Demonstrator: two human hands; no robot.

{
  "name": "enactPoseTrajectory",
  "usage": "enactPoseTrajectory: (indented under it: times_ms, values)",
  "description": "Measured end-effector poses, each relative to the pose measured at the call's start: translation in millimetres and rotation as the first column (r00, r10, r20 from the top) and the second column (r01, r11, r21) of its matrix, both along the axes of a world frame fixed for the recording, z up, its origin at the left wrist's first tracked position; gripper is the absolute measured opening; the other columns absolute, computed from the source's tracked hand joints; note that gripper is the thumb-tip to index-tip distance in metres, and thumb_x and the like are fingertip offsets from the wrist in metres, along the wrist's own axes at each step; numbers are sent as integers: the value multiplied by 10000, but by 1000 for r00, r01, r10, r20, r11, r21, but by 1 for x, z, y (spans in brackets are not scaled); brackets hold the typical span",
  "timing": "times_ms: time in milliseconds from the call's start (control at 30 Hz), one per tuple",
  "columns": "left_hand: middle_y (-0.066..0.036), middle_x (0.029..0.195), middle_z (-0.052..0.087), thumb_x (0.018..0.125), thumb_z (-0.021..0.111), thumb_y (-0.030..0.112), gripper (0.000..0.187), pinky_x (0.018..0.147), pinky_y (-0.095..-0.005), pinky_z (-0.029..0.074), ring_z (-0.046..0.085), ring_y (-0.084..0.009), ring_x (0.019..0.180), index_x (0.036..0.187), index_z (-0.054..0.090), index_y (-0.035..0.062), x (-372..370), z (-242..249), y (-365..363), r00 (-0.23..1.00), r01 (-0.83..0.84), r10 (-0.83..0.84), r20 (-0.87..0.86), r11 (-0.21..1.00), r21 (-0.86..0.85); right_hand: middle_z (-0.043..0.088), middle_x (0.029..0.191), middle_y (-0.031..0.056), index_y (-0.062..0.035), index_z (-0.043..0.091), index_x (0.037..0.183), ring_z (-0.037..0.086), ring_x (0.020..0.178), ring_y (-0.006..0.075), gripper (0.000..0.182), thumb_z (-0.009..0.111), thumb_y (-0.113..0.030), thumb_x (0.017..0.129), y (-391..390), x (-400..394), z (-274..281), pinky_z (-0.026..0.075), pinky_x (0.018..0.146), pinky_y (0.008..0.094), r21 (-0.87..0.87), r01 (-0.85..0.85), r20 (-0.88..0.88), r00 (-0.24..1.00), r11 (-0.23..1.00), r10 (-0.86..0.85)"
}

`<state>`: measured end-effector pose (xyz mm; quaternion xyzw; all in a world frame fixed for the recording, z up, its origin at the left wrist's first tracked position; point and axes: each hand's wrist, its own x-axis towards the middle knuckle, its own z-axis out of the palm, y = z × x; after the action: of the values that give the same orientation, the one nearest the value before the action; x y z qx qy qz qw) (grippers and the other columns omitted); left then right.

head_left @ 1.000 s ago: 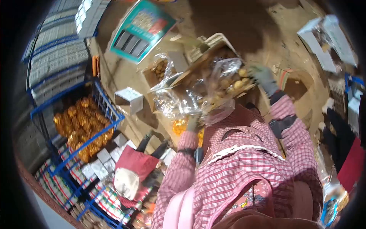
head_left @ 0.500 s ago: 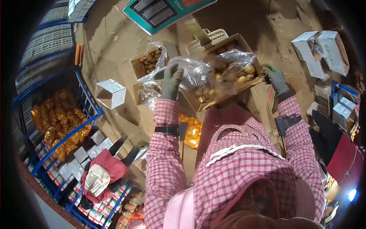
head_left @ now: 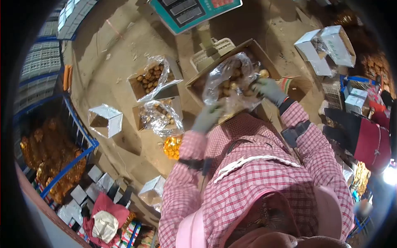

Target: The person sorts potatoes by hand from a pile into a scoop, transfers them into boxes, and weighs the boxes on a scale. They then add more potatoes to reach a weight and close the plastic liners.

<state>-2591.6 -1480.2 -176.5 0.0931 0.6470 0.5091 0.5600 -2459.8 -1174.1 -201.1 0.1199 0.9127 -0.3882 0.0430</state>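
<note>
An open cardboard box [head_left: 264,51] stands in front of me, with potatoes [head_left: 233,84] and a crumpled clear plastic liner [head_left: 214,82] inside. My left hand [head_left: 208,117], in a grey-green glove, is at the box's near left edge by the liner, its fingers smeared by motion. My right hand [head_left: 269,91], gloved the same way, reaches over the right end of the box with fingers apart, close to the potatoes and the liner's edge.
Two smaller boxes of potatoes [head_left: 152,78] [head_left: 159,113] sit to the left, near an opened white box [head_left: 106,120]. A green scale [head_left: 194,14] and a pale plastic crate [head_left: 213,53] lie beyond. Other people [head_left: 105,221] [head_left: 359,136] are low at both sides.
My right hand has let go of the box's right end and moved inward over it. My left hand has come lower, to the near edge. The liner now lies bunched more inside the box.
</note>
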Motion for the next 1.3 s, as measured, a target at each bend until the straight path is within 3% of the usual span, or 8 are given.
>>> enactPoseTrajectory:
  times_ms: [167, 267, 333, 400, 567, 700, 1067, 1300]
  values:
    - [-35, 967, 656, 954, 631, 177, 297, 654, -252, 486, 576, -106, 781, 1205, 642, 19, -50, -103, -85, 808, -410, 363, -464, 912, -2, 724, 931, 185, -41, 721, 1059, 698, 831, 320, 350, 611, -334, 903, 91, -11, -21, 534, 808, 431, -17, 687, 41, 727, 727, -686]
    - [-157, 1191, 680, 925, 610, 177, 434, 900, -307, 513, 639, -213, 1092, 1308, 581, -24, -42, -112, -75, 833, -447, 343, -435, 880, -162, 657, 1190, 170, -92, 625, 1274, 619, 1091, 300, 479, 611, -418, 922, 37, -19, -99, 469, 955, 407, 294, -47, 510, 852, 955, -115]
    - [-167, 1198, 676, 928, 636, 216, 494, 889, -331, 522, 656, -241, 1073, 1327, 539, -60, -32, -109, -58, 837, -453, 326, -440, 863, -223, 567, 1408, 178, -145, 531, 1441, 500, 1341, 331, 618, 589, -495, 934, -54, -66, -69, 363, 1130, 390, -230, -581, 787, 360, 781, 500]
    - [-171, 1184, 680, 928, 646, 223, 515, 881, -344, 529, 663, -256, 1066, 1327, 522, -78, -21, -124, -51, 864, -457, 351, -360, 847, -273, 579, 1390, 186, -114, 594, 1373, 511, 1329, 307, 553, 538, -491, 973, -124, -70, 7, 359, 1133, 389, -487, -236, 254, 883, 841, 395]
    - [-158, 1195, 682, 928, 636, 228, 432, 900, -370, 529, 658, -264, 1092, 1275, 581, -23, -1, -129, -36, 899, -390, 262, -351, 844, -368, 710, 1065, 106, -49, 682, 1194, 668, 1001, 208, 314, 699, -213, 927, -34, -102, 96, 519, 907, 316, -425, -59, -229, 972, 903, -44]
    - [-147, 1204, 684, 928, 627, 231, 371, 915, -391, 528, 654, -271, 1113, 1234, 628, 21, 4, -123, -23, 903, -359, 170, -394, 801, -479, 697, 1034, 157, 20, 656, 1134, 673, 958, 245, 432, 714, -329, 887, 115, -85, 57, 531, 828, 352, -178, 442, 20, 895, 879, -445]
    - [-114, 1201, 703, 918, 605, 232, 257, 938, -458, 531, 655, -290, 1149, 1101, 760, 140, 37, 6, 80, 529, 195, -847, 55, 59, -979, 689, 1136, 247, -35, 732, 1102, 668, 1081, 384, 434, 585, -343, 833, 196, -67, -82, 519, 926, 467, 62, -132, 718, 694, 989, 48]
    - [-248, 1089, 702, 864, 595, 551, 605, 924, -467, 529, 665, -401, 1070, 1068, 731, -2, 70, -17, 87, 883, -198, -355, -308, 315, -928, 683, 1099, 269, 9, 727, 1067, 671, 1055, 398, 461, 571, -346, 817, 244, -71, -65, 523, 918, 458, 57, -377, 676, 696, 924, 243]
